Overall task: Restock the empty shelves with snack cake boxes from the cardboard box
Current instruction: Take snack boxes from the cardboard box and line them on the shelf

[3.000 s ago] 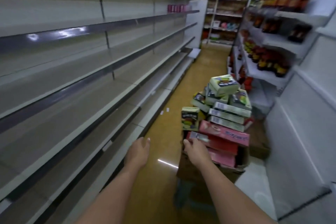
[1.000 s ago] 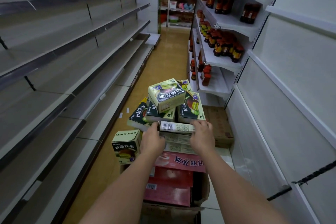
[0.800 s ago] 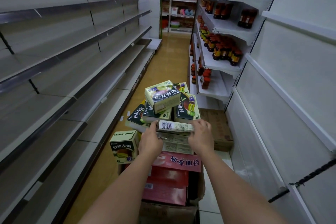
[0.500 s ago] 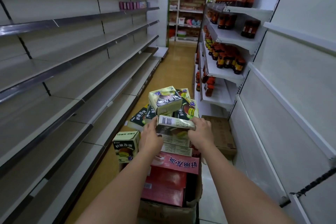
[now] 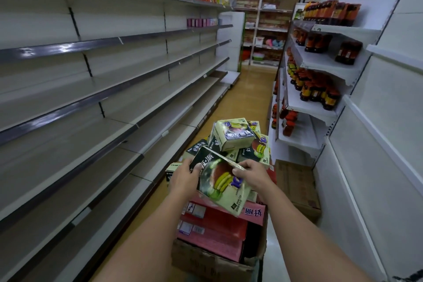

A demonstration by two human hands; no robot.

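With both hands' fingers clamped on one snack cake box (image 5: 223, 182), left hand (image 5: 185, 179) and right hand (image 5: 254, 173) hold it above the cardboard box (image 5: 212, 258); next, I judge, a swing left onto the empty shelves (image 5: 128, 130).

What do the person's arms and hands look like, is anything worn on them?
Both forearms are bare as far as the picture shows: no sleeves, gloves, watch or rings visible. The left hand and right hand are bare too.
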